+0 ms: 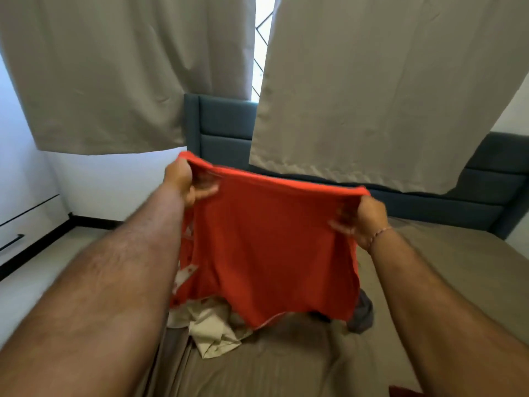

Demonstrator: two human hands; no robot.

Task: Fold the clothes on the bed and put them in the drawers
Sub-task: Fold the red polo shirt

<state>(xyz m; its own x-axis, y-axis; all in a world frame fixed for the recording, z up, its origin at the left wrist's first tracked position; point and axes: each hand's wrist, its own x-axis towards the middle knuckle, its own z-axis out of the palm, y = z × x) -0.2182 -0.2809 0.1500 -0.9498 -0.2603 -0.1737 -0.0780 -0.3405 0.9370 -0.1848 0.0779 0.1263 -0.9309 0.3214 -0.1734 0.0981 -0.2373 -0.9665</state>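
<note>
A red shirt (272,253) hangs spread in the air above the bed (446,282). My left hand (186,181) grips its upper left corner, and my right hand (363,222) grips the upper right corner. The cloth is stretched between them and its lower edge hangs just over the mattress. Under it lie a crumpled beige garment (211,330) and a dark grey garment (363,313), both partly hidden by the shirt.
A dark padded headboard (223,130) stands behind the bed, with grey curtains (386,81) hanging over it. White drawers with black handles (17,230) are at the far left. A bit of red cloth (400,392) shows at the bottom edge.
</note>
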